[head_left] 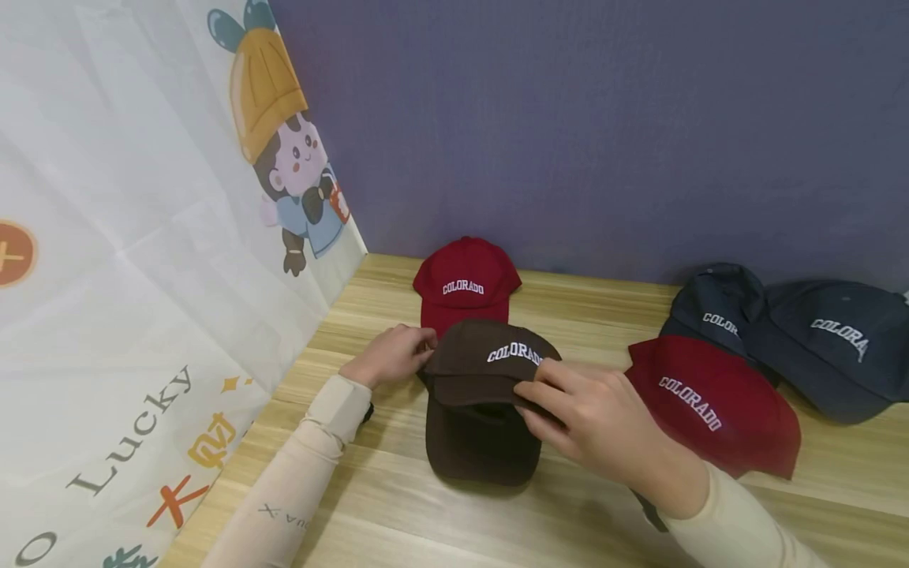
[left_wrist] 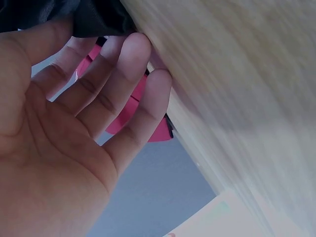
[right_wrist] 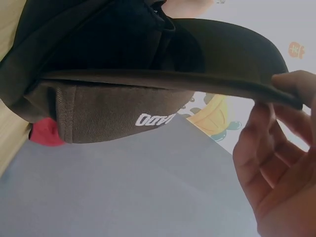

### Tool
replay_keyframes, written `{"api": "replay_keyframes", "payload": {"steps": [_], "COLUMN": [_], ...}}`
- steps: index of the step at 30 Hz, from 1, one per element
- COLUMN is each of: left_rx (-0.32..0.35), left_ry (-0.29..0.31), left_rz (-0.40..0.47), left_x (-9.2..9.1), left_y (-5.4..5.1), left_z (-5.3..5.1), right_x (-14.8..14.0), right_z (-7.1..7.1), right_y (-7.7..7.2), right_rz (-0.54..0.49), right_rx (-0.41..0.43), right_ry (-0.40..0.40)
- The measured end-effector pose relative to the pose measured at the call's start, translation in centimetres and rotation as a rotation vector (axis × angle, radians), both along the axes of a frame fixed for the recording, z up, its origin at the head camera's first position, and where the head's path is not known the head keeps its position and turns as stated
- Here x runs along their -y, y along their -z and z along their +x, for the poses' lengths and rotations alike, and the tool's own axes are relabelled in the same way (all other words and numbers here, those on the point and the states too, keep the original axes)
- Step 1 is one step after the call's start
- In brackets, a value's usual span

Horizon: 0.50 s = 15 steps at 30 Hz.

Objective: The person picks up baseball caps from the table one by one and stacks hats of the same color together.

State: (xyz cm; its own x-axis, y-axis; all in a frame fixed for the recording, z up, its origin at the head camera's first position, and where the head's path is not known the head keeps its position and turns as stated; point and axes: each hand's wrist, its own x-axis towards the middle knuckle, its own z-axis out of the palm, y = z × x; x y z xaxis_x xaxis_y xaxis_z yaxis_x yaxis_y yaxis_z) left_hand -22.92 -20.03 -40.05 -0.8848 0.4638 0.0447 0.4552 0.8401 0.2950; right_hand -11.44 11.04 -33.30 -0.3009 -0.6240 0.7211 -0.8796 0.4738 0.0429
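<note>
A brown cap (head_left: 497, 355) with white COLORADO lettering lies tilted over a second brown cap, whose brim (head_left: 483, 450) juts out beneath it. My right hand (head_left: 589, 410) pinches the upper cap's brim near its right end, thumb on one face and fingers on the other, as the right wrist view shows. At the caps' left side, my left hand (head_left: 398, 355) pinches dark fabric (left_wrist: 103, 17) at an edge between thumb and fingers. Which of the two caps that edge belongs to is hard to tell. Just behind stands a red cap (head_left: 466, 276), its brim partly covered by the brown one.
To the right, another red cap (head_left: 710, 402) lies in front of two navy caps (head_left: 717, 308) on the wooden table (head_left: 341, 513). A blue-grey panel (head_left: 568, 134) rises along the back. A white printed sheet (head_left: 128, 260) hangs at the left.
</note>
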Motion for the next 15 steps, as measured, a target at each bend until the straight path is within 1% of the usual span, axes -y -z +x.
{"api": "replay_keyframes", "payload": {"steps": [10, 15], "left_rx": [0.011, 0.03], "left_ry": [-0.011, -0.019], "left_rz": [-0.005, 0.021], "left_x": [0.01, -0.06], "left_y": [0.15, 0.05], "left_z": [-0.15, -0.14], "right_x": [-0.01, 0.09], "right_z": [-0.11, -0.17], "right_y": [0.42, 0.72], "right_rz": [0.077, 0.099], "right_rx": [0.034, 0.049], "right_ry": [-0.029, -0.035]}}
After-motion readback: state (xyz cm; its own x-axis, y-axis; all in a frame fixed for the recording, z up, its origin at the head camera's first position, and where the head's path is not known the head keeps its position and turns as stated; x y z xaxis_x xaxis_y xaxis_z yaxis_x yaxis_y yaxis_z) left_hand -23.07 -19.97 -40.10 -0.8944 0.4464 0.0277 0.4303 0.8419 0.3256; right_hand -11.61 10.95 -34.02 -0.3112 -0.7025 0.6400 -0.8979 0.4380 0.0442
